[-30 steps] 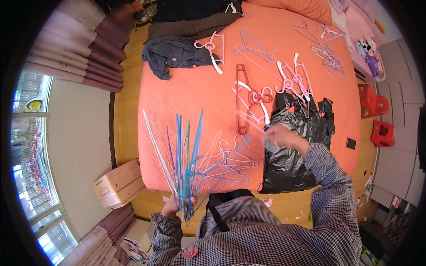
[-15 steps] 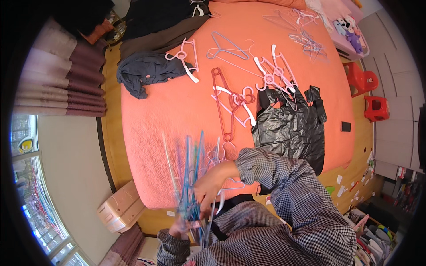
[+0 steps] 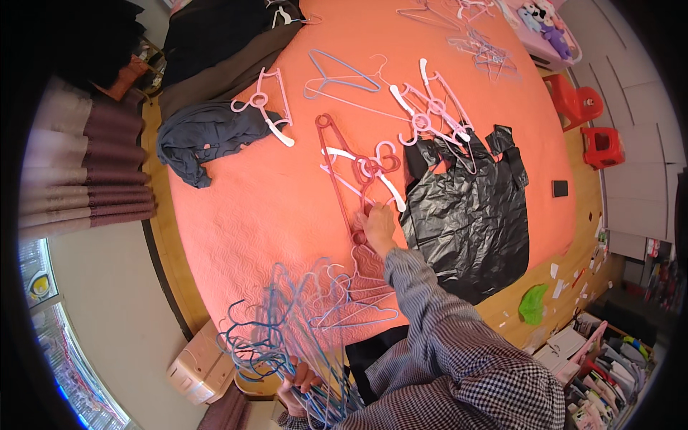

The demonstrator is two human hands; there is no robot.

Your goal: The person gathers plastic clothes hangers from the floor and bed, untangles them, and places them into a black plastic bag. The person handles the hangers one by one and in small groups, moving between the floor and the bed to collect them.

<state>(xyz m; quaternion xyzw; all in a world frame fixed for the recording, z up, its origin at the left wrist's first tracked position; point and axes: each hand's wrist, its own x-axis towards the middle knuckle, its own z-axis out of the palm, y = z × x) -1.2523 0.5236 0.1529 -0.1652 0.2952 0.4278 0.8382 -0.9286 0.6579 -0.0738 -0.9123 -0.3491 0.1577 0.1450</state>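
A coral quilted bedspread [image 3: 236, 236] spreads beneath and beyond your hands, with a crumpled black plastic bag [image 3: 469, 222] just to the right of your right hand [image 3: 378, 226] and a crumpled dark grey garment [image 3: 208, 140] well ahead of your left hand [image 3: 299, 378]. Past the bag, to your right hand's right, stand red plastic stools [image 3: 602, 148] on the wooden floor; left of your left hand are a peach storage box [image 3: 197, 369] and, farther out, a window [image 3: 79, 373] below a banded curtain [image 3: 86, 165]. Your hands are well apart. Your left is clamped round a bundle of mostly blue hangers [image 3: 258, 347], whose hooks fan out to its left while the blurred bodies trail down to its right. Your right hand's fingers touch the near end of a red hanger [image 3: 335, 179]; you can't tell whether they close on it. That hanger lies on the bedspread, overlapping a pink-and-white hanger, its long axis running forward and slightly left from your right hand, its heart-shaped hook pointing right, ahead of that hand.
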